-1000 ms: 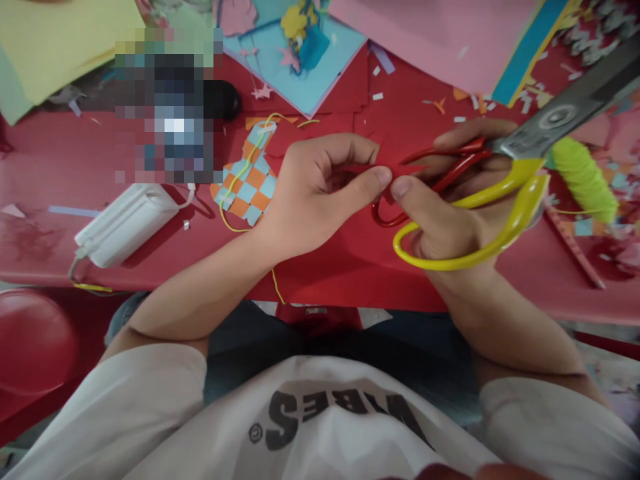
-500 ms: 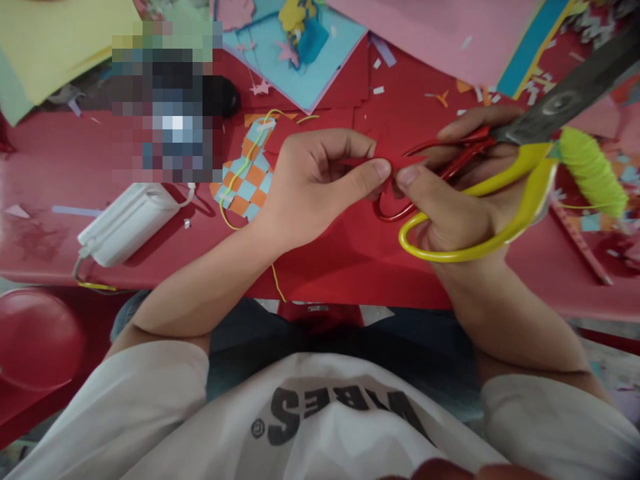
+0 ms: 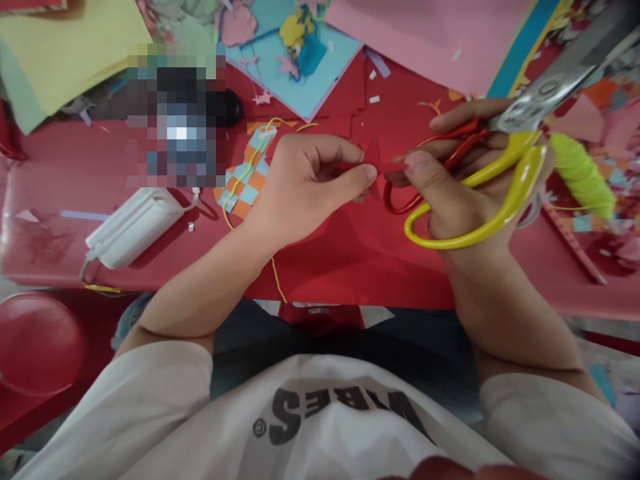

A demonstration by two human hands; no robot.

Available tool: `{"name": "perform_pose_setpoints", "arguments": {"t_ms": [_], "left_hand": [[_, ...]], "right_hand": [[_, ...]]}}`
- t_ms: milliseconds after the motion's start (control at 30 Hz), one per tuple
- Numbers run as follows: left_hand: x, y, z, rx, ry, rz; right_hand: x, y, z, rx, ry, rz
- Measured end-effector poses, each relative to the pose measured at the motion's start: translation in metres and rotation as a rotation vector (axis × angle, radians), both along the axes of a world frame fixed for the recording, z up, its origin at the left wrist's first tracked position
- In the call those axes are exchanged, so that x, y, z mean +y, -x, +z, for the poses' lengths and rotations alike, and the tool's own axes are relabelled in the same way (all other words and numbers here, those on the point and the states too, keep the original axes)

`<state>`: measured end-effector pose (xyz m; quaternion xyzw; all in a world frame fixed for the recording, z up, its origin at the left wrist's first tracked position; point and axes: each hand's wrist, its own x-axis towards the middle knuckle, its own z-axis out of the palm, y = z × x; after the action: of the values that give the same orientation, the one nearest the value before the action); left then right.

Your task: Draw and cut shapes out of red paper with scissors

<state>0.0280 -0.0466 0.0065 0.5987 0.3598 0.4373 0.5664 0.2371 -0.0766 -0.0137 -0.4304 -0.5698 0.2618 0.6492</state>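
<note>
My left hand point(image 3: 305, 190) is closed, pinching a small red paper piece point(image 3: 374, 157) between thumb and fingers above the red table point(image 3: 65, 170). My right hand point(image 3: 463, 193) meets it from the right and pinches the same paper with thumb and forefinger. The yellow-handled scissors point(image 3: 500, 193) hang on my right hand, their grey blades point(image 3: 555, 87) pointing up and right. A second, red-handled pair of scissors point(image 3: 445, 157) sits under my right fingers.
A woven orange-and-blue paper mat point(image 3: 247, 180) with yellow string lies left of my left hand. A white power bank point(image 3: 133, 227) lies near the table's front left. Pink point(image 3: 430, 37), blue and yellow paper sheets point(image 3: 65, 47) cover the back. A green yarn bundle point(image 3: 583, 177) sits right.
Both hands have shifted slightly; the scissors' blades have tilted more upright, and my right thumb has moved up against the red paper. The pinch on the paper holds.
</note>
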Motion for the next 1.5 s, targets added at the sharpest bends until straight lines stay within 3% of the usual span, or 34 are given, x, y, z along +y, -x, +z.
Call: {"name": "perform_pose_setpoints", "arguments": {"t_ms": [233, 367, 667, 800, 1000, 1367, 1500], "left_hand": [[-0.001, 0.000, 0.001, -0.010, 0.075, 0.016], [0.001, -0.003, -0.003, 0.003, 0.036, -0.044], [0.010, 0.001, -0.014, -0.253, 0.202, -0.089], [0.008, 0.001, -0.013, -0.203, 0.191, -0.087], [0.004, -0.003, -0.013, -0.140, 0.065, -0.081], [0.001, -0.007, -0.013, -0.083, 0.043, 0.003], [0.002, -0.005, -0.013, -0.075, 0.027, 0.028]], "right_hand": [[0.002, 0.000, -0.005, 0.021, -0.053, -0.014], [-0.001, 0.003, 0.000, -0.006, -0.022, -0.018], [0.003, 0.006, 0.008, 0.162, -0.097, -0.089], [0.009, 0.003, 0.006, 0.174, -0.172, -0.137], [0.009, 0.002, 0.006, 0.207, -0.139, -0.181], [0.017, 0.005, -0.002, 0.196, -0.185, -0.253], [0.009, 0.006, 0.003, 0.171, -0.127, -0.198]]}}
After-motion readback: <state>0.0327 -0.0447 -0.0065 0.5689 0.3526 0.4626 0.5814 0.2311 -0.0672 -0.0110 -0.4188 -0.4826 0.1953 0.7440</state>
